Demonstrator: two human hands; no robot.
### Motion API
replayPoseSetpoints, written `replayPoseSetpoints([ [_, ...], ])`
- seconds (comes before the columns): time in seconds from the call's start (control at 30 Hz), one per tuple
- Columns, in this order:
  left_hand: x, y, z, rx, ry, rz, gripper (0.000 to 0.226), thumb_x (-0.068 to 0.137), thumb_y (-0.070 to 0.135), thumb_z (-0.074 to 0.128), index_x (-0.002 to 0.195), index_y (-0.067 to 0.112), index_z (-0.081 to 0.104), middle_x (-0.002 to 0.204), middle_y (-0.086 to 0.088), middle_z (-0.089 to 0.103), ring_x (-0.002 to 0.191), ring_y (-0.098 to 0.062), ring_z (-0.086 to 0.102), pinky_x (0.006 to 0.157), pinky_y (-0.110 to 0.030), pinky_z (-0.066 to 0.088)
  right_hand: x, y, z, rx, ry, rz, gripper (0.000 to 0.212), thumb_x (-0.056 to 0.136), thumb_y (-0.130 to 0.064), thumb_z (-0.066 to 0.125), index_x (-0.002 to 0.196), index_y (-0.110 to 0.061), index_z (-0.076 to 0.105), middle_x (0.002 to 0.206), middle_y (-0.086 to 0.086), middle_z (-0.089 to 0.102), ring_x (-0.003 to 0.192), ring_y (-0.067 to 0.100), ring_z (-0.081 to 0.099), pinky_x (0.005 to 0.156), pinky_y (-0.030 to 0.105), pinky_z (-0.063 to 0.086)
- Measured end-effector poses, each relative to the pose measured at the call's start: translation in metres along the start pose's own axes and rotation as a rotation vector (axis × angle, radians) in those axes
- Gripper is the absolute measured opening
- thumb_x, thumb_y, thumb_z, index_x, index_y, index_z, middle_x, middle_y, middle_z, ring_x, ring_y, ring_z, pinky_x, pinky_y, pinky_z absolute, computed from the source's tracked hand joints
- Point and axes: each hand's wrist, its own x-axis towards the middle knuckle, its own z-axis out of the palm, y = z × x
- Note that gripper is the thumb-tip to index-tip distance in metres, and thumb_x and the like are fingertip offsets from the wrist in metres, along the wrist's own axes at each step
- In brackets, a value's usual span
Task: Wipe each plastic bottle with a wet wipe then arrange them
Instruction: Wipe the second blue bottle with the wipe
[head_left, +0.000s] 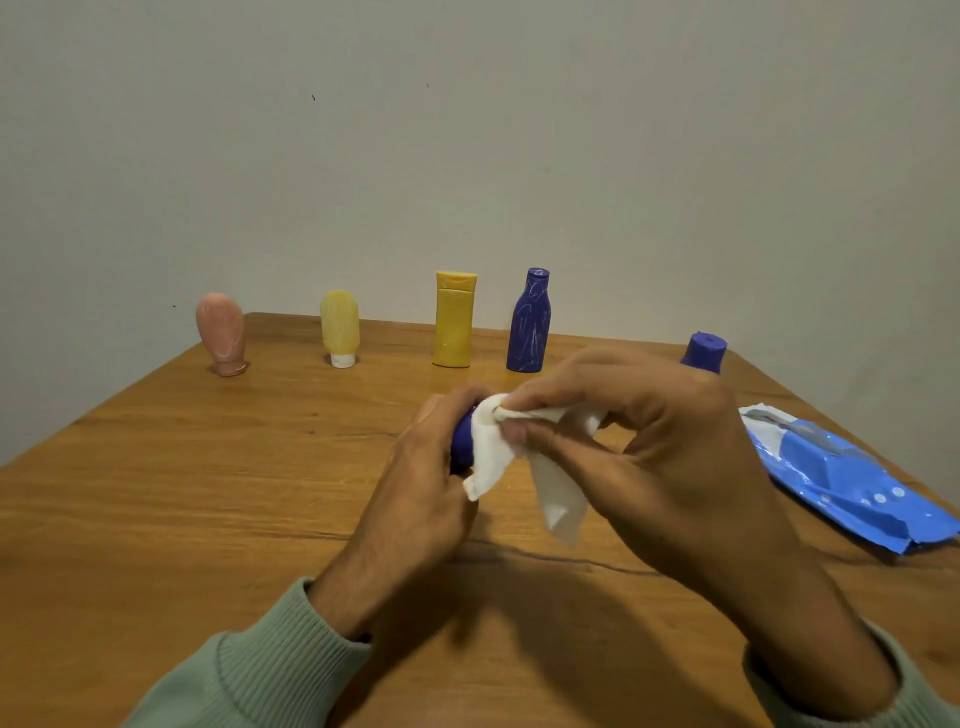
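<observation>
My left hand (421, 488) grips a small dark blue bottle (461, 441) above the table's middle; most of it is hidden by my fingers. My right hand (654, 452) pinches a white wet wipe (524, 457) pressed against that bottle, with one end hanging down. Along the back edge stand a pink bottle (222, 333), a pale yellow bottle (340, 327) on its white cap, a taller yellow bottle (454, 318) and a scuffed blue bottle (530, 321). Another blue bottle (704, 353) peeks out behind my right hand.
A blue wet wipe pack (852, 483) lies at the right edge of the wooden table (208, 493), its flap lifted with a wipe showing. A plain wall stands right behind the table.
</observation>
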Motion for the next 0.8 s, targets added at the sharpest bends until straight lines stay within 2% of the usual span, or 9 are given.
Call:
replayPoseSetpoints([
  [0.1,0.004,-0.006,0.002,0.057,0.013,-0.066,0.087,0.076,-0.016,0.051,0.095,0.069,0.046,0.116,0.003,0.058,0.105,-0.004,0.054,0.091,-0.026,0.048,0.0,0.001,0.002,-0.059,0.064,0.015,0.021,0.082,-0.032,0.063,0.098,-0.021,0.07,0.09,-0.013,0.064,0.085,0.0,0.058,0.073,0.009,0.046],
  [0.17,0.003,-0.003,0.002,0.036,0.009,-0.036,0.076,0.075,-0.003,0.052,0.098,0.07,0.047,0.112,0.004,0.059,0.104,-0.004,0.056,0.091,-0.027,0.05,-0.001,0.0,0.003,-0.023,0.079,0.034,0.018,0.081,-0.029,0.066,0.096,-0.02,0.071,0.09,-0.011,0.066,0.084,0.0,0.06,0.072,0.011,0.048],
  [0.27,-0.001,0.006,0.001,-0.051,0.023,-0.009,0.035,0.073,0.026,0.051,0.101,0.047,0.056,0.104,0.014,0.057,0.103,0.008,0.055,0.086,-0.017,0.049,-0.001,-0.004,0.004,0.039,0.037,0.038,0.017,0.078,-0.025,0.069,0.094,-0.022,0.071,0.089,-0.012,0.067,0.084,-0.001,0.061,0.069,0.008,0.048],
  [0.37,0.004,-0.005,0.003,-0.036,0.027,-0.067,0.075,0.072,-0.012,0.052,0.102,0.056,0.054,0.109,0.005,0.061,0.103,-0.008,0.058,0.089,-0.033,0.051,-0.001,-0.002,0.005,-0.006,0.107,0.039,0.016,0.08,-0.023,0.069,0.095,-0.019,0.071,0.088,-0.01,0.066,0.082,0.001,0.06,0.069,0.007,0.045],
  [0.4,0.005,-0.007,0.003,-0.032,0.021,-0.082,0.083,0.071,-0.018,0.051,0.101,0.059,0.053,0.109,0.005,0.061,0.101,-0.007,0.058,0.088,-0.03,0.05,-0.001,-0.001,0.004,-0.026,0.125,0.047,0.017,0.08,-0.022,0.069,0.096,-0.017,0.072,0.087,-0.01,0.065,0.081,0.001,0.06,0.069,0.007,0.045],
  [0.47,0.005,-0.006,0.003,-0.024,0.01,-0.102,0.079,0.072,-0.021,0.053,0.097,0.053,0.053,0.105,0.009,0.059,0.094,0.003,0.056,0.079,-0.012,0.043,-0.001,0.002,-0.001,-0.058,0.126,0.079,0.017,0.079,-0.021,0.071,0.095,-0.018,0.072,0.086,-0.011,0.065,0.08,0.0,0.06,0.069,0.006,0.044],
  [0.57,0.003,-0.003,0.002,-0.025,-0.001,-0.096,0.069,0.075,-0.022,0.053,0.093,0.044,0.05,0.099,0.012,0.055,0.087,0.01,0.052,0.07,-0.003,0.039,0.001,0.006,-0.013,-0.062,0.19,0.156,0.014,0.077,-0.019,0.075,0.091,-0.02,0.073,0.086,-0.011,0.068,0.078,0.001,0.061,0.064,0.007,0.044],
  [0.7,0.004,-0.003,0.003,-0.014,0.013,-0.066,0.07,0.07,-0.024,0.051,0.09,0.042,0.053,0.092,0.01,0.055,0.081,0.003,0.053,0.07,-0.004,0.038,0.004,0.0,-0.023,0.015,0.231,0.186,0.016,0.075,-0.028,0.071,0.088,-0.037,0.067,0.087,-0.024,0.064,0.084,-0.001,0.062,0.063,0.014,0.051],
  [0.8,0.005,-0.008,0.005,-0.053,-0.004,-0.064,0.07,0.074,-0.023,0.053,0.096,0.043,0.057,0.102,0.004,0.06,0.091,-0.003,0.058,0.08,-0.017,0.045,0.003,-0.007,-0.025,0.127,0.082,0.196,0.016,0.074,-0.022,0.075,0.087,-0.032,0.073,0.083,-0.018,0.069,0.08,0.003,0.065,0.059,0.014,0.051],
])
